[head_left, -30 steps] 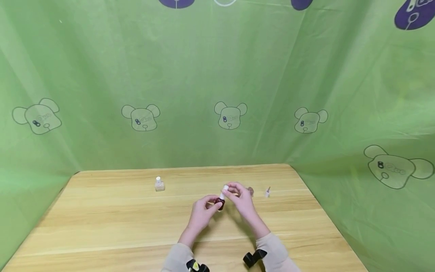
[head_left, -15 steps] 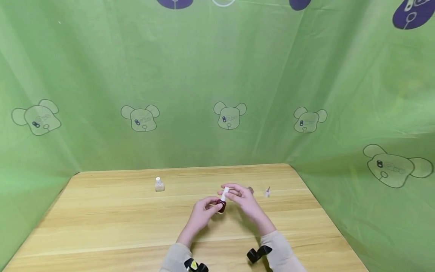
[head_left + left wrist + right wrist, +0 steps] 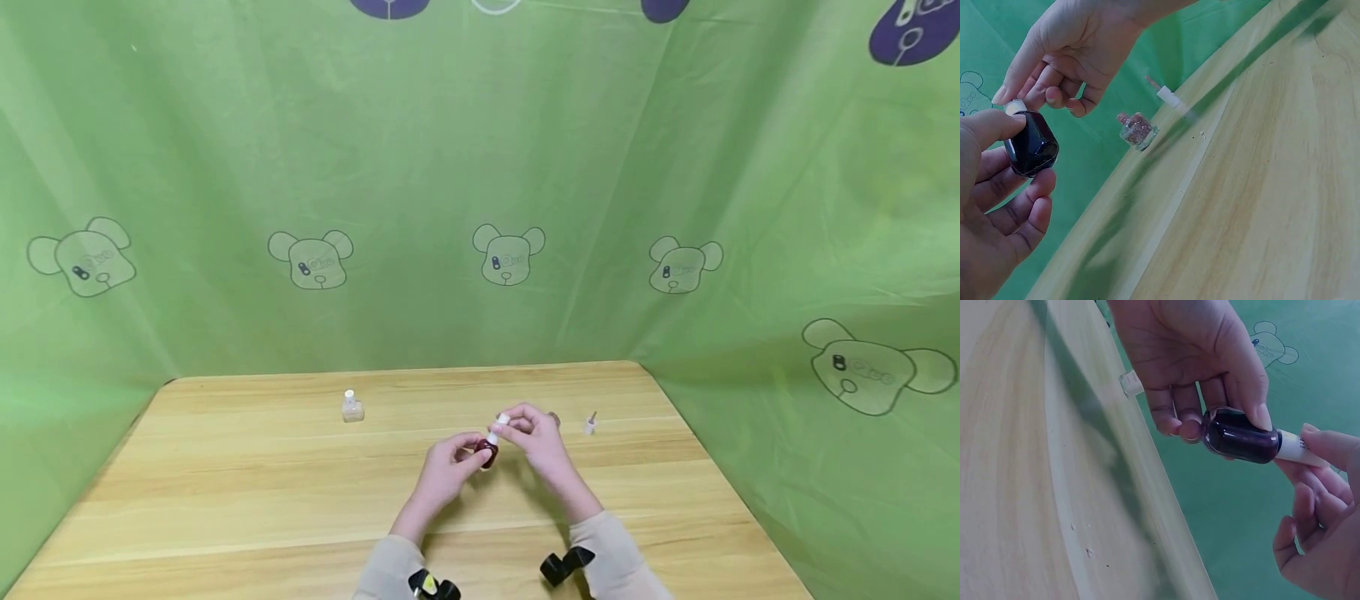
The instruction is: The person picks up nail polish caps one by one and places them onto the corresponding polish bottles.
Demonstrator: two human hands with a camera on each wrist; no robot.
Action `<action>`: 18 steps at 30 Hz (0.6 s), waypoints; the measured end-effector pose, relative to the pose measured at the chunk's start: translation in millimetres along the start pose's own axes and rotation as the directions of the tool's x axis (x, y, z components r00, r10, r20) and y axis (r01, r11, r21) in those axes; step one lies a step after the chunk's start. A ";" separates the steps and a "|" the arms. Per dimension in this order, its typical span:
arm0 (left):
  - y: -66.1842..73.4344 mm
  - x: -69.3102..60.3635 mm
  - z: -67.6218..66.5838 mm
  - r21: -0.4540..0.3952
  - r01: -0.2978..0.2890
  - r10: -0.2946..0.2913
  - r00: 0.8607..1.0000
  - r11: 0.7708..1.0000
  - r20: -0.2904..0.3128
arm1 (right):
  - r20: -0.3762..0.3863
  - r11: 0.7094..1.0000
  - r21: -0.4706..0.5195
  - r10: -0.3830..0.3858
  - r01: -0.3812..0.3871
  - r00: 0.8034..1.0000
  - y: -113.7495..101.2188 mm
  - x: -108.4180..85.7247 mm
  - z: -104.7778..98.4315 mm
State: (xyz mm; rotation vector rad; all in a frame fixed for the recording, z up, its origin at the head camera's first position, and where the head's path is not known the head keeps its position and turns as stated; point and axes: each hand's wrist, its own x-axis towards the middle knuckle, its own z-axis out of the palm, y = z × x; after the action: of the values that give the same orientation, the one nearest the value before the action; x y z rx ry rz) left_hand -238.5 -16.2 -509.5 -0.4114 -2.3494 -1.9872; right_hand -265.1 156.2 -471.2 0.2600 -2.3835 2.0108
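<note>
**Dark red bottle and white cap along one slanting axis**

My left grip is clamped, thumb against fingers, on the dark red bottle; my right grip pinches the white cap at its neck. From my left grip the long axis tilts upward toward my right, so the glass lies nearer the left, the cap nearer the right. I judge any twist or pull to turn on this line; the cap's tightness I cannot tell. On the surface, an uncapped bottle and a brush cap stand beyond my right grip.
</note>
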 end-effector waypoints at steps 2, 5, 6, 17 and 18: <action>0.7 -0.1 0.7 0.025 -0.010 0.010 1.000 1.000 -0.003 | -0.046 1.000 -0.011 0.007 -0.008 0.999 -1.5 -0.9 1.9; 0.9 -0.2 2.2 0.051 -0.021 0.021 1.000 0.998 -0.007 | -0.105 0.999 -0.031 0.007 -0.011 0.994 -2.2 -1.5 4.5; 1.1 -0.2 2.7 0.055 -0.021 0.022 1.000 0.998 -0.009 | -0.118 0.999 -0.037 0.004 -0.008 0.993 -2.3 -1.6 5.0; 5.0 -1.5 4.6 0.020 -0.021 0.022 0.999 1.000 -0.039 | 0.070 0.999 0.023 -0.035 0.033 0.997 6.1 3.8 -2.7; 4.5 -1.4 4.5 0.015 -0.019 0.019 0.999 1.000 -0.039 | 0.112 0.999 0.029 -0.046 0.043 0.993 6.3 3.9 -4.7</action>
State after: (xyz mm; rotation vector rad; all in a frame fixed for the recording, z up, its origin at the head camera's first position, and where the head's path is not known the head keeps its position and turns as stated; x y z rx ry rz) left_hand -235.6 -11.4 -506.3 -0.3891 -2.3269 -1.9505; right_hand -270.3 161.3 -476.1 0.4348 -2.3927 2.0619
